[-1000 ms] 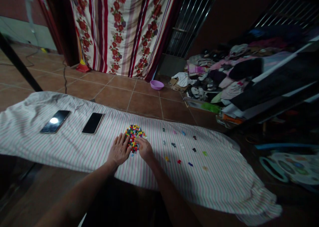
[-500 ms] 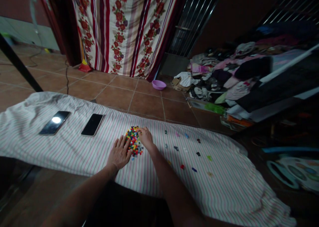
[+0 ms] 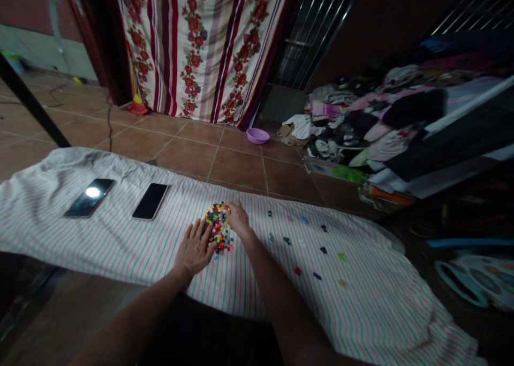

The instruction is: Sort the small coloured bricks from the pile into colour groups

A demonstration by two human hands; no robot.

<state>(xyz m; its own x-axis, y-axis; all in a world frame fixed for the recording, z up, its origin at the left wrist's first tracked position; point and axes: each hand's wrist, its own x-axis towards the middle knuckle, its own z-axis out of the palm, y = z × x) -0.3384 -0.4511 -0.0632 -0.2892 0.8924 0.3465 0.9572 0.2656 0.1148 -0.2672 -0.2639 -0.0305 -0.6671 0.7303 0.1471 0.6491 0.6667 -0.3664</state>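
A pile of tiny multicoloured pieces (image 3: pixel 219 227) lies on the striped cloth (image 3: pixel 249 296). My left hand (image 3: pixel 195 248) rests flat with its fingers spread along the pile's left side, fingertips touching the pieces. At the pile's upper right edge is my right hand (image 3: pixel 237 216), its fingers curled together in a pinch; whatever they hold is too small to make out. Small single-colour clusters are spaced out to the right, among them a red cluster (image 3: pixel 297 271), a dark blue cluster (image 3: pixel 317 275), a lime green cluster (image 3: pixel 341 257) and a light blue cluster (image 3: pixel 304 220).
Two phones, a glare-lit phone (image 3: pixel 90 198) and a dark phone (image 3: pixel 151 201), lie on the cloth's left part. Beyond the cloth's far edge, a purple basin (image 3: pixel 257 136) stands on the tiled floor. A heap of clothes (image 3: pixel 377 120) fills the right side.
My right hand has shifted slightly at the pile's upper right edge, its fingers more curled. My left hand stays spread in place. The view has moved a little.
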